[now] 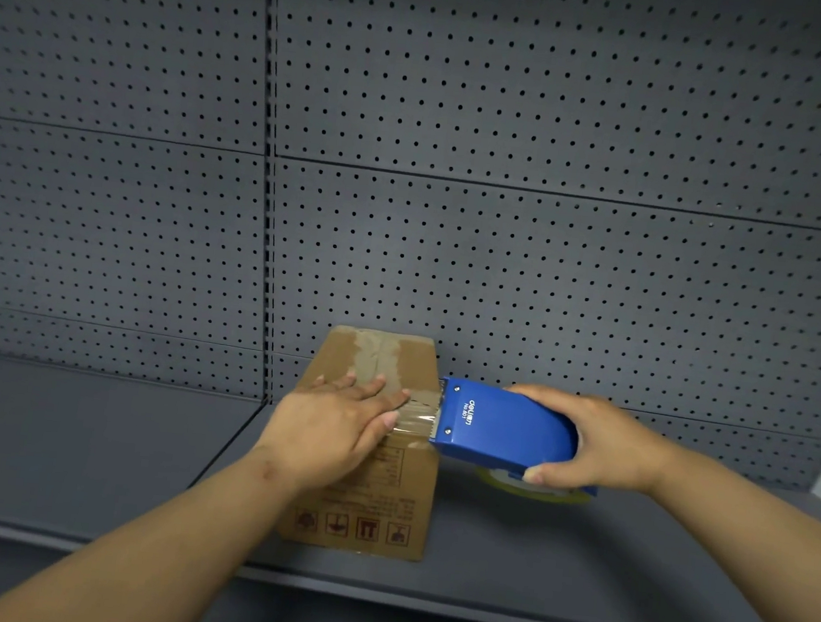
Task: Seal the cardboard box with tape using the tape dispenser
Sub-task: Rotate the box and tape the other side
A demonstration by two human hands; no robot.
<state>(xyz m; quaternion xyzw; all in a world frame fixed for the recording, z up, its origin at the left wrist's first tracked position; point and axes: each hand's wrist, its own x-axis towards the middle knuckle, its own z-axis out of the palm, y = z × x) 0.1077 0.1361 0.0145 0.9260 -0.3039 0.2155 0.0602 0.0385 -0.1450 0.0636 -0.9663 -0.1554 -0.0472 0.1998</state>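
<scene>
A small brown cardboard box (370, 497) stands on the grey shelf, with a strip of clear tape (378, 355) running along its closed top. My left hand (338, 419) lies flat on the near part of the box top, fingers spread, pressing the tape down. My right hand (591, 441) grips a blue tape dispenser (502, 427) at the box's right top edge. A short stretch of clear tape (421, 417) spans from the dispenser's toothed end to my left fingertips. The yellowish tape roll (531, 490) shows just under the dispenser.
The grey metal shelf (574, 567) runs left and right, with its front lip (470, 607) close to me. A grey pegboard back wall (507, 220) rises right behind the box, with a slotted upright post (268, 227).
</scene>
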